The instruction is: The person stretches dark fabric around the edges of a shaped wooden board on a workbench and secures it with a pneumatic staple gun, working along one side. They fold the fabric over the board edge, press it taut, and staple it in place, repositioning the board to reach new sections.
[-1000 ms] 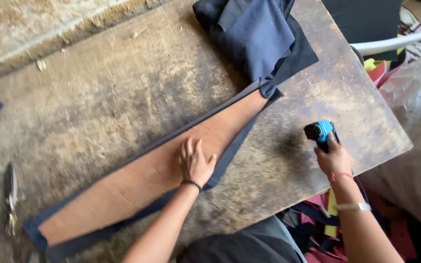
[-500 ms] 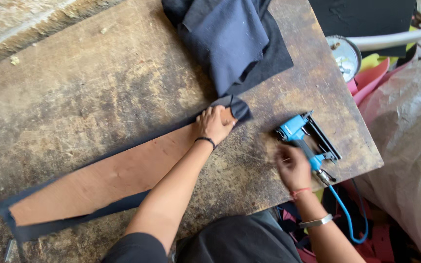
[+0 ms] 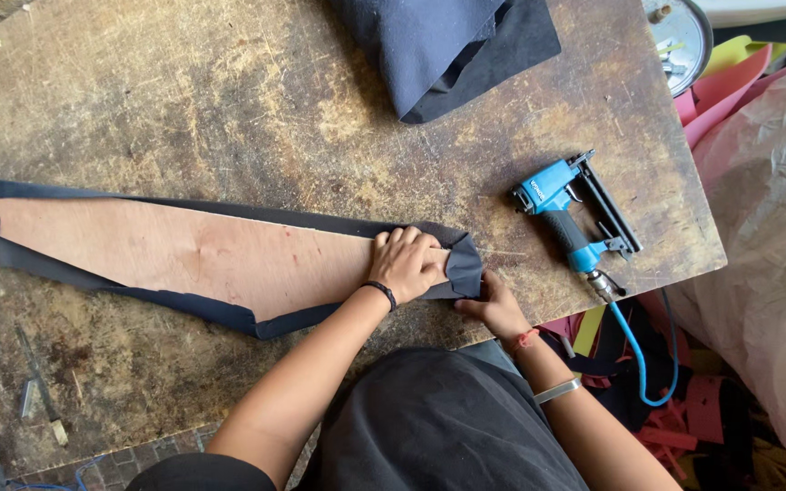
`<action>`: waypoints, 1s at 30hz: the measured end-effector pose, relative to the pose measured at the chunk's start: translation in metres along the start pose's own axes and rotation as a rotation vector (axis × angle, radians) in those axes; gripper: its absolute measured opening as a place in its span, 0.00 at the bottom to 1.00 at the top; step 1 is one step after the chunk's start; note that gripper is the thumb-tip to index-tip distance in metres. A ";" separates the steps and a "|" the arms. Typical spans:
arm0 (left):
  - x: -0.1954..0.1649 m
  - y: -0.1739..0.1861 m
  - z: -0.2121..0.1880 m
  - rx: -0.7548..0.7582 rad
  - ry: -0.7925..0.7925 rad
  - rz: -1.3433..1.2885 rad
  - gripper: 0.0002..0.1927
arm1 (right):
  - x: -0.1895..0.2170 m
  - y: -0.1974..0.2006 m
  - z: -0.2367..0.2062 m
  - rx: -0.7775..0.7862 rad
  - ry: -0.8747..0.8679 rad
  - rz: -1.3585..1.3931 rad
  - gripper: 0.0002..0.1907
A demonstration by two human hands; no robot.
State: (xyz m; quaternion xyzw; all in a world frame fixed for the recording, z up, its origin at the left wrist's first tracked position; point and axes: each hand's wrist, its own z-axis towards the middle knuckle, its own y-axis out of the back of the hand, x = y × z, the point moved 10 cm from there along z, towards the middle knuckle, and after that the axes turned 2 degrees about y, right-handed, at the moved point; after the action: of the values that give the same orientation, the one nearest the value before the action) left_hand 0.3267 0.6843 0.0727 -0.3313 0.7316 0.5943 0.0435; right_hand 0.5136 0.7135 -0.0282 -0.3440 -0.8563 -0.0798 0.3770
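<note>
On the worn table [image 3: 229,109], the blue stapler [image 3: 568,211] now lies set down to the right, out of the right hand [image 3: 493,305] that held it a second ago. That hand pinches the dark fabric [image 3: 462,269] at the tip of the long board [image 3: 193,259]. The left hand [image 3: 404,264], moved from mid-board, presses flat on the fold, so both hands seem to be tightening the wrap.

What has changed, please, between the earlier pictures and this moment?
The right hand let go of the blue staple gun, which now lies on the table, and moved to the dark fabric folded over the board's tip. The left hand slid to that tip. The wooden board stayed flat.
</note>
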 end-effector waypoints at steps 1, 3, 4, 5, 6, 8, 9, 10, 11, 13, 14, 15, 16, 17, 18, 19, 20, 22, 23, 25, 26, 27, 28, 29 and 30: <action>0.001 -0.003 -0.001 0.000 -0.014 0.009 0.21 | 0.004 -0.005 -0.002 -0.028 0.021 0.001 0.24; -0.001 -0.007 -0.003 0.005 -0.039 0.020 0.23 | 0.011 -0.010 -0.005 -0.089 0.064 -0.001 0.21; -0.002 -0.007 -0.005 0.010 -0.050 0.030 0.25 | 0.010 -0.012 -0.008 -0.098 0.059 0.048 0.18; -0.004 -0.006 -0.006 0.015 -0.065 0.042 0.27 | 0.010 -0.013 -0.010 -0.110 0.058 0.099 0.16; -0.006 -0.005 -0.007 0.021 -0.071 0.048 0.28 | 0.008 -0.013 -0.013 -0.122 0.053 0.152 0.15; -0.011 -0.003 -0.010 0.042 -0.087 0.059 0.31 | 0.004 -0.014 -0.022 -0.097 0.060 0.269 0.13; -0.013 -0.003 -0.011 0.069 -0.085 0.067 0.33 | 0.004 -0.014 -0.025 -0.087 0.073 0.322 0.13; -0.014 -0.004 -0.012 0.093 -0.082 0.075 0.35 | 0.001 -0.012 -0.027 -0.101 0.063 0.304 0.12; -0.014 -0.005 -0.013 0.119 -0.075 0.082 0.37 | -0.003 -0.012 -0.029 -0.114 0.051 0.285 0.11; -0.017 -0.003 -0.015 0.089 -0.091 0.124 0.37 | -0.007 -0.011 -0.027 -0.146 0.052 0.232 0.10; -0.018 -0.002 -0.017 0.074 -0.096 0.147 0.37 | -0.008 -0.012 -0.023 -0.166 0.070 0.200 0.11; -0.018 -0.002 -0.017 0.062 -0.105 0.148 0.37 | -0.009 -0.012 -0.019 -0.187 0.092 0.169 0.12; -0.019 -0.002 -0.018 0.051 -0.112 0.147 0.37 | -0.012 -0.012 -0.015 -0.202 0.094 0.160 0.11; -0.019 -0.002 -0.018 0.041 -0.119 0.148 0.37 | -0.017 -0.012 -0.011 -0.218 0.097 0.153 0.10; -0.018 -0.003 -0.018 0.044 -0.117 0.151 0.36 | -0.020 -0.011 -0.007 -0.236 0.103 0.146 0.09; -0.018 -0.004 -0.019 0.046 -0.115 0.153 0.36 | -0.025 -0.010 -0.004 -0.249 0.107 0.169 0.08; -0.017 -0.004 -0.019 0.051 -0.111 0.153 0.36 | -0.029 -0.010 -0.002 -0.262 0.109 0.191 0.07; -0.018 -0.004 -0.019 0.052 -0.116 0.142 0.36 | -0.038 -0.008 -0.001 -0.268 0.101 0.226 0.06; -0.018 -0.003 -0.019 0.051 -0.118 0.137 0.36 | -0.041 -0.009 -0.001 -0.261 0.095 0.239 0.06; -0.016 -0.002 -0.019 0.063 -0.114 0.134 0.35 | -0.043 -0.009 0.000 -0.249 0.089 0.255 0.08; -0.016 -0.002 -0.019 0.068 -0.111 0.130 0.35 | -0.043 -0.008 0.000 -0.248 0.090 0.258 0.09; -0.016 -0.001 -0.019 0.068 -0.118 0.122 0.35 | -0.042 -0.008 -0.001 -0.244 0.094 0.259 0.10; -0.016 0.001 -0.018 0.064 -0.124 0.115 0.35 | -0.044 -0.008 -0.002 -0.237 0.076 0.308 0.10; -0.017 0.003 -0.017 0.059 -0.126 0.105 0.35 | -0.045 -0.007 -0.004 -0.228 0.056 0.352 0.10; -0.015 0.001 -0.015 0.094 -0.113 0.096 0.35 | -0.045 -0.006 -0.005 -0.217 0.037 0.393 0.11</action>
State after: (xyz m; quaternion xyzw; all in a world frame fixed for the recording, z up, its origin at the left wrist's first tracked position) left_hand 0.3425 0.6778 0.0847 -0.2593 0.7701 0.5784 0.0715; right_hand 0.5339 0.6833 -0.0553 -0.5412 -0.7521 -0.1029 0.3617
